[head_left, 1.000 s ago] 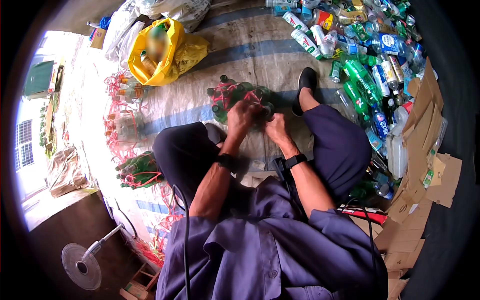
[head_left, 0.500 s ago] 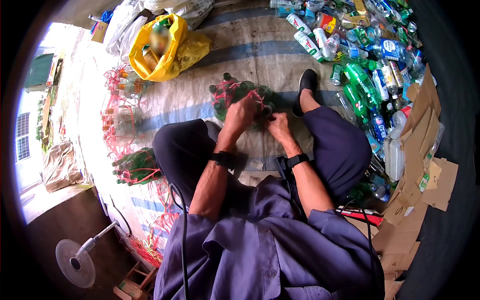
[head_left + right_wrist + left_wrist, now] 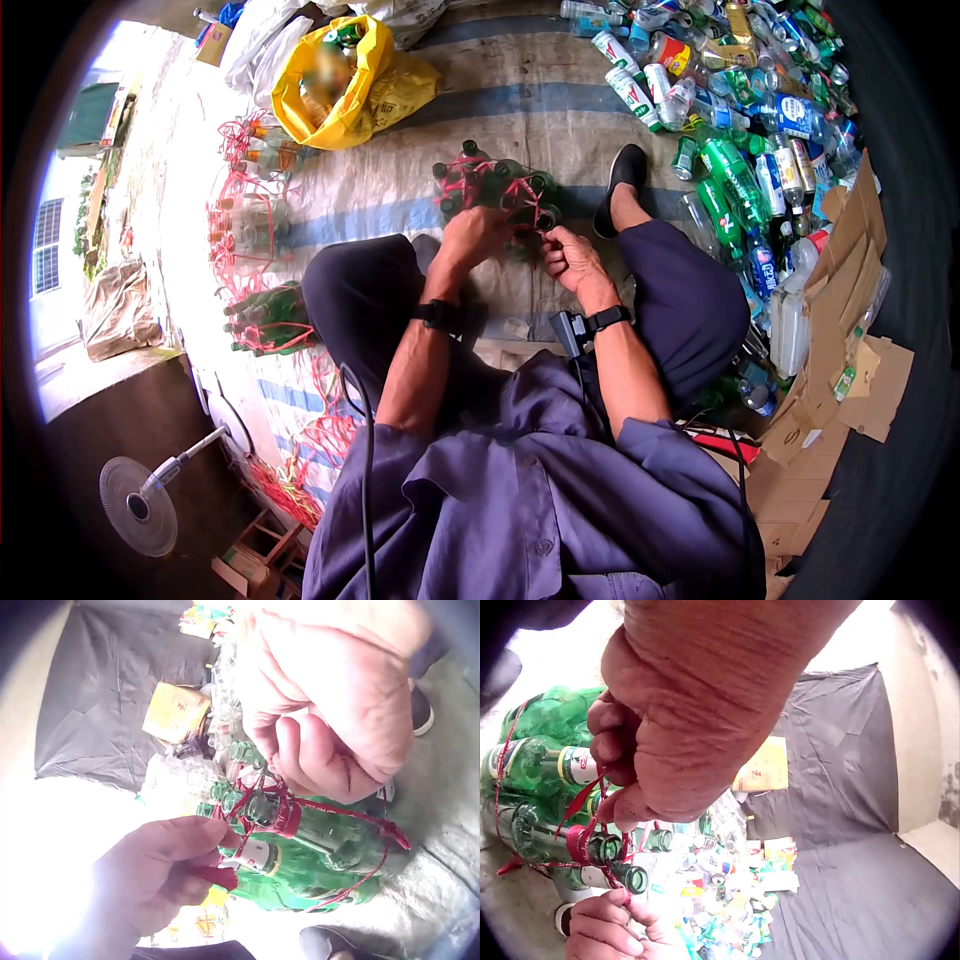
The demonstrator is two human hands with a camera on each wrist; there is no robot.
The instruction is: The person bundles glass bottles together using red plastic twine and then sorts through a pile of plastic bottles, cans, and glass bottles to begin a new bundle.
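A bundle of green glass bottles (image 3: 490, 185), bound with red plastic string (image 3: 337, 810), stands on the ground sheet in front of the person. My left hand (image 3: 475, 238) is at the near side of the bundle, thumb and fingers pinching a strand of the string beside the bottle necks (image 3: 604, 847). Across from it my right hand (image 3: 572, 258) pinches the string too, with curled fingers close to a bottle mouth. The string loops around the necks between both hands. In the head view the left hand covers part of the nearer bottles.
More string-tied bottle bundles (image 3: 270, 318) line the left side. A yellow bag (image 3: 375, 85) with containers inside stands at the back left. Loose bottles and cans (image 3: 735, 165) pile up at the right, beside cardboard (image 3: 840, 290). A fan (image 3: 138, 505) stands lower left.
The right hand has drawn slightly right and turned, showing its curled fingers. The left hand has shifted a little down from the bundle's top. The head view has moved slightly.
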